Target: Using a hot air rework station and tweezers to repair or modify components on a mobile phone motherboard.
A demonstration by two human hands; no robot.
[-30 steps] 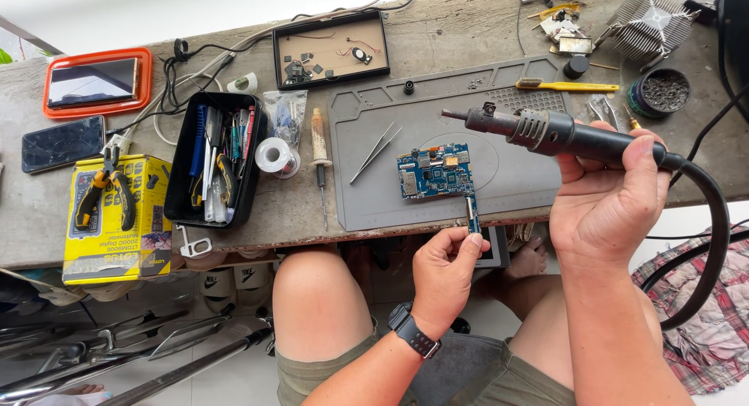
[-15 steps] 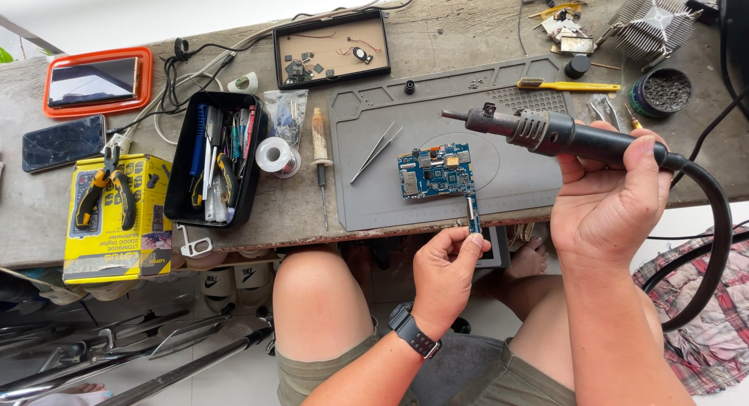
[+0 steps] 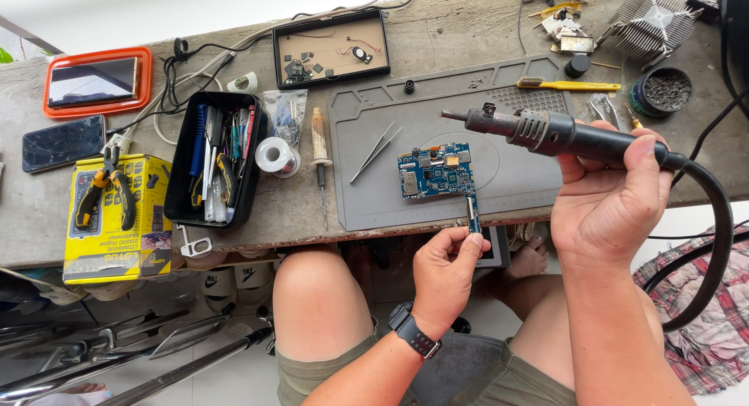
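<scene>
At near edge of grey silicone mat [image 3: 437, 133] on worktop [image 3: 468, 31]: blue circuit board [image 3: 435, 172], one. Left hand [image 3: 445, 277] pinches board's narrow strip tab. Right hand [image 3: 612, 199] closed round black hot-air handpiece [image 3: 546, 133], nozzle above mat. Judgement: keep nozzle moving, steady board, avoid overheating. One pair of steel tweezers [image 3: 376, 151] left of board.

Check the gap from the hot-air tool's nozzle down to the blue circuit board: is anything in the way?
Nothing visible. The right hand holds the hot-air tool above the grey mat, nozzle apart from the blue circuit board. The tweezers lie left of the board; the left hand grips its lower strip.
</scene>
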